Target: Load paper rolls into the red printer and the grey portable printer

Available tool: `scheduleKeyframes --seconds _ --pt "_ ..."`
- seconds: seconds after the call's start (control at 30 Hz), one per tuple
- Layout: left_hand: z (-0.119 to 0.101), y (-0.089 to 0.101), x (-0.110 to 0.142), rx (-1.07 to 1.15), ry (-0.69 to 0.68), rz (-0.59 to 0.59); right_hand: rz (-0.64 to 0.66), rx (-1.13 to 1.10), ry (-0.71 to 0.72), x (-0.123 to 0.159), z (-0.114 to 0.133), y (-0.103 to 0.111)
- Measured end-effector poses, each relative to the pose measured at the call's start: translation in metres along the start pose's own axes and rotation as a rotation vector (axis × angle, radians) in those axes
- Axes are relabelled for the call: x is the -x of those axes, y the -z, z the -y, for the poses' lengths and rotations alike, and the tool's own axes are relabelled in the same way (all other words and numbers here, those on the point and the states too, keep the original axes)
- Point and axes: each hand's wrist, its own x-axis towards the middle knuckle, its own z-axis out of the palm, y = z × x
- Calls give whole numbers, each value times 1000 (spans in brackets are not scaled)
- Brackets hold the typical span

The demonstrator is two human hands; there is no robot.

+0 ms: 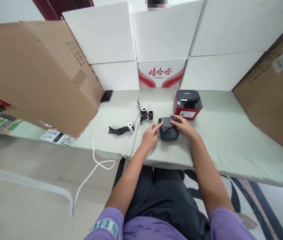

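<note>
A small black label printer lies on the grey-green table cover just in front of me. My left hand rests at its left edge, index finger stretched out onto its top. My right hand lies over its right side, fingers curled on the upper edge near a shiny strip at the slot. Behind it stands a red and black printer. To the left lie small paper rolls with loose black strips.
A black phone lies near a big brown carton at left. White boxes wall the back; another brown carton stands at right. A white cable hangs off the table's front edge.
</note>
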Motion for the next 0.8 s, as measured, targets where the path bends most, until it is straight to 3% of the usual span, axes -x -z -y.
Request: scheduleKeyframes --seconds 0.27,0.5,0.63,0.8 --pt "-10 -2 -5 -185 -11 14 14 -83 8 -5 -7 0" --pt "-4 -3 -2 -22 -73 -57 -88 -113 8 -3 -7 -7" --pt "-3 -4 -2 54 -114 -107 57 -237 -127 -2 -2 2" --pt "1 -6 -5 88 -131 -133 175 -231 -108 4 4 17"
